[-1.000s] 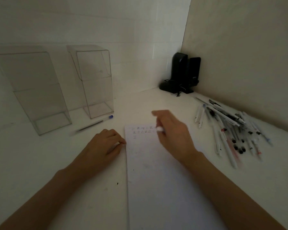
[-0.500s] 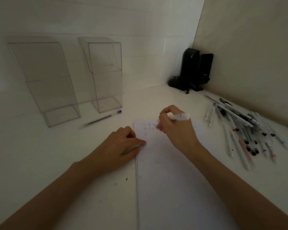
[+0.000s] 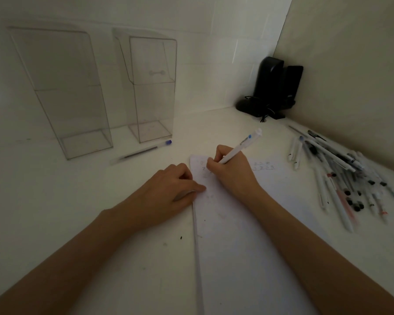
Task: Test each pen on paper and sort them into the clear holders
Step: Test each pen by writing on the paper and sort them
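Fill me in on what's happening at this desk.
A person is testing pens. The right hand grips a white pen with its tip down on the paper, near some small scribbles. The left hand rests on the paper's left edge. A pile of pens waits on the right. No pens show in the two clear holders; one blue-capped pen lies in front of them.
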{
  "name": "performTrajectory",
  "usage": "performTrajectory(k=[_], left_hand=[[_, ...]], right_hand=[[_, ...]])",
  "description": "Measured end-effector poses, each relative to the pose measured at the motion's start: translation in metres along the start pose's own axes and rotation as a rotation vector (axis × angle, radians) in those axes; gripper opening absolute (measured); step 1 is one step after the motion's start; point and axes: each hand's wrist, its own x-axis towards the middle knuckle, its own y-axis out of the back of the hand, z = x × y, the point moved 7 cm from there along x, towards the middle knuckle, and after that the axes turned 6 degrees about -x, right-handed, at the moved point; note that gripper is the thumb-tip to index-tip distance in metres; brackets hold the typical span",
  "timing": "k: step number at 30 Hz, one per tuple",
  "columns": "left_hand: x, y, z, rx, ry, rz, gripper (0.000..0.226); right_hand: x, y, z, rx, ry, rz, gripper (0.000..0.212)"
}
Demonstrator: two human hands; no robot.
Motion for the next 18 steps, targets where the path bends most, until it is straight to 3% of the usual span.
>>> performTrajectory(k=[6, 18], left_hand=[[-0.0004, -0.0004, -0.0020, -0.011, 0.003, -0.003, 0.049], [-0.0009, 0.0005, -0.0018, -0.014, 0.019, -0.006, 0.051]], right_hand=[[0.0012, -0.0051, -0.0011, -0.149, 0.036, -0.016, 0.036], [0.0020, -0.0036, 0.0002, -0.058, 0.012, -0.028, 0.038]])
